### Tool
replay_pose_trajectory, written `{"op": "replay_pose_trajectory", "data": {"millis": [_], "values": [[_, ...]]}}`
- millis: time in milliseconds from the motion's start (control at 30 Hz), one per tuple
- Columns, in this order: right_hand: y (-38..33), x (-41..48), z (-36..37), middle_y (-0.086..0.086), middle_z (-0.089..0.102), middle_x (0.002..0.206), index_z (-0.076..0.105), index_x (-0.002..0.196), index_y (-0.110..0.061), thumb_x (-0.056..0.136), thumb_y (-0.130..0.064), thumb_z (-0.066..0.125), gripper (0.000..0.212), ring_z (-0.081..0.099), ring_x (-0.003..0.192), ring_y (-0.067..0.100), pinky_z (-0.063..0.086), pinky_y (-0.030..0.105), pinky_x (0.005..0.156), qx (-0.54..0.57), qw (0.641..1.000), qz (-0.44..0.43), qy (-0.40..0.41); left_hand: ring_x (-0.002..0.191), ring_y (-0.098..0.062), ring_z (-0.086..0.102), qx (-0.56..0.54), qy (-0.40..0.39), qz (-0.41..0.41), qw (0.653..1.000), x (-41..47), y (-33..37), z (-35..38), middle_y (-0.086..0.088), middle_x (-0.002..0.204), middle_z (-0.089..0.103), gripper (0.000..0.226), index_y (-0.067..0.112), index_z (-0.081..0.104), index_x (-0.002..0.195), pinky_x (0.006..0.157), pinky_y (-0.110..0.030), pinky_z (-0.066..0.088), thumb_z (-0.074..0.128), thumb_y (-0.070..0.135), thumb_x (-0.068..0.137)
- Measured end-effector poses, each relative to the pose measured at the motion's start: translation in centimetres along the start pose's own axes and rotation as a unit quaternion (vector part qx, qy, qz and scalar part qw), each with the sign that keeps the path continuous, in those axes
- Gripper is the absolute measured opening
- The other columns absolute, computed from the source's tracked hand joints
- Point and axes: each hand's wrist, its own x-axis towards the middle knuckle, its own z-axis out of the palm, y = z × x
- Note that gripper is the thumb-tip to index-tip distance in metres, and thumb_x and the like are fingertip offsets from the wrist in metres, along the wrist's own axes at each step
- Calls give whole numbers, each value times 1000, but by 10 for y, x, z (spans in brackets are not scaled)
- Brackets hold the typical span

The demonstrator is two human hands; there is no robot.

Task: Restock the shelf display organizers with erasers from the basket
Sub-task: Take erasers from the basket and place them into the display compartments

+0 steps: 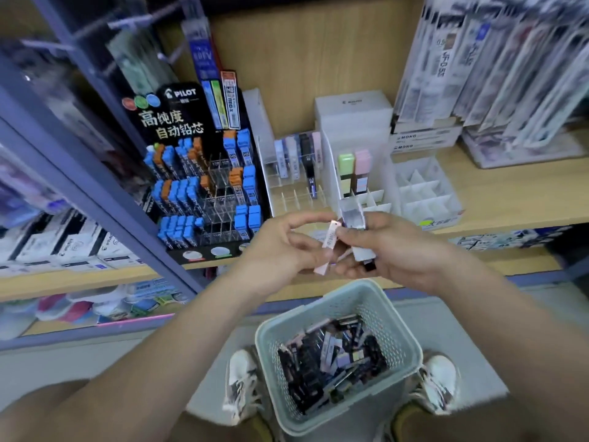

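A pale green perforated basket (398,320) sits on the floor between my feet, filled with several slim black, pink and lilac packs. Above it, in front of the shelf edge, my left hand (280,247) and my right hand (395,250) meet. My left hand holds a slim pink pack (328,247), and my right thumb also touches it. My right hand grips a small bundle of white and dark packs (353,224). Clear divided organizers (296,193) and white divided organizers (424,189) stand on the wooden shelf behind; a few slots hold packs, many are bare.
A black Pilot lead display (204,173) with blue and orange cases stands left of the organizers. Hanging refill packs (497,68) fill the right. White boxes (353,110) stand behind the organizers. A purple shelf post (105,199) runs diagonally at left. My shoes (242,381) flank the basket.
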Motion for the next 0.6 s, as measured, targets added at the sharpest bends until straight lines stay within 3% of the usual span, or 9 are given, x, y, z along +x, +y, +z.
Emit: {"op": "replay_pose_trajectory", "data": {"millis": [100,200,267,333,433,500,600], "values": [[-42,-7,-15,10,66,81,64,100,-12,97,-6,53,13,63,60,17,50,24,56,-51,999,-8,1,71,-26,66,-14,27,50,998,10,26,4,-13,74,69,43,20,57,106,71,-37,57,73,-7,76],[-61,-5,-25,5,50,77,62,105,-22,95,-2,54,24,37,45,9,27,17,41,-39,998,-24,35,61,-20,65,-73,61,74,993,23,44,6,-5,66,68,39,18,49,97,58,-29,56,69,-10,77],[-61,-2,-24,4,45,75,59,100,-25,94,-5,55,21,27,44,8,15,17,41,-28,998,-22,48,64,-20,67,-90,70,79,990,34,53,5,-4,69,68,37,19,50,100,60,-32,58,64,-10,81],[-53,3,-22,4,47,75,60,100,-22,93,-5,52,20,30,45,10,16,20,44,-26,998,-18,49,68,-24,67,-80,66,64,993,43,58,2,-6,75,64,37,19,51,109,67,-38,58,56,-10,87],[-43,8,-26,4,56,74,63,109,-14,96,-9,54,16,43,49,10,28,20,47,-108,993,-28,24,57,-15,49,12,60,42,997,54,54,3,-3,72,50,36,24,54,106,54,-30,43,42,-5,87],[-40,7,-34,5,63,71,64,112,-16,94,-15,62,19,44,49,10,32,18,46,-184,982,-30,5,56,-9,41,131,47,62,988,58,49,7,2,70,48,26,27,55,100,54,-27,33,46,6,88],[-43,4,-50,6,64,64,69,105,-17,85,-21,73,21,37,44,11,27,19,42,-194,979,-46,36,63,-10,51,324,21,146,934,66,42,11,-1,74,60,3,33,60,90,62,-32,45,58,35,90]]}}
